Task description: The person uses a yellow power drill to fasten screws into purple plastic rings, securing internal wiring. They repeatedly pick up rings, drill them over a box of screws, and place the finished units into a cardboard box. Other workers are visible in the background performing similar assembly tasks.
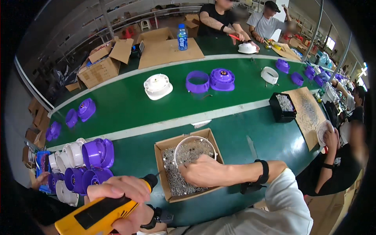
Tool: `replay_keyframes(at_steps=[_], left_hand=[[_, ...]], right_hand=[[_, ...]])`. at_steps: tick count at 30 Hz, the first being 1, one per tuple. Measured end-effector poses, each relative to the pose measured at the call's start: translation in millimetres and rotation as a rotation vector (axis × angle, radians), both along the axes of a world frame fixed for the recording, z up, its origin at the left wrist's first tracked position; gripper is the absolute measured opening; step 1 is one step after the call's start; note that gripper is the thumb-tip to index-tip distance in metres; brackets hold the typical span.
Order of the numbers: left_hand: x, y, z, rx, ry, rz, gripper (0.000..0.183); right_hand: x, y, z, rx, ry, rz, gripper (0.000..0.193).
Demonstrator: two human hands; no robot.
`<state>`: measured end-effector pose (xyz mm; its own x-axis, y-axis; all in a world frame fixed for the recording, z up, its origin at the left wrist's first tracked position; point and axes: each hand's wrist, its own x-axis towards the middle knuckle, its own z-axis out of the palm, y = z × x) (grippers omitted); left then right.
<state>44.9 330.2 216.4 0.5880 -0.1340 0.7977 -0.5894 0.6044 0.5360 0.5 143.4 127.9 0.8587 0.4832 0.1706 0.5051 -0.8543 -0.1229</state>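
My left hand (127,196) is wrapped round a yellow and black electric screwdriver (94,215), its black nose pointing toward an open cardboard box (159,172). Small silvery screws (178,182) fill the bottom of that box. On top of them lies a clear round ring with a pale rim (195,137). My right hand (201,171) reaches into the box over the near edge of the ring, its fingers closed. What the fingertips hold, if anything, is hidden beneath the hand.
Purple and white round housings (94,154) are stacked at the left. More parts, including a white housing (157,86), sit on the green conveyor belt (129,105). A black bin of screws (282,107) stands at the right beside a co-worker. Others work across the belt.
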Motion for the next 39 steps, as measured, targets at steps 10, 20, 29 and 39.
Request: replay_keyframes(at_steps=[10, 20, 29, 39], left_hand=[[6, -8, -19, 0.18, 0.112, -0.414, 0.053], [-3, -45, -24, 0.269, 0.092, -0.266, 0.059], [-16, -55, -42, 0.472, 0.251, -0.271, 0.054], [1, -65, -42, 0.539, 0.144, -0.164, 0.06]], right_hand=[[-28, -44, -15, 0.255, 0.044, 0.012, 0.029], [-29, -45, -39, 0.242, 0.083, 0.054, 0.015], [-32, -45, -43, 0.178, 0.089, -0.013, 0.014], [-33, -37, -53, 0.213, 0.112, -0.055, 0.013]])
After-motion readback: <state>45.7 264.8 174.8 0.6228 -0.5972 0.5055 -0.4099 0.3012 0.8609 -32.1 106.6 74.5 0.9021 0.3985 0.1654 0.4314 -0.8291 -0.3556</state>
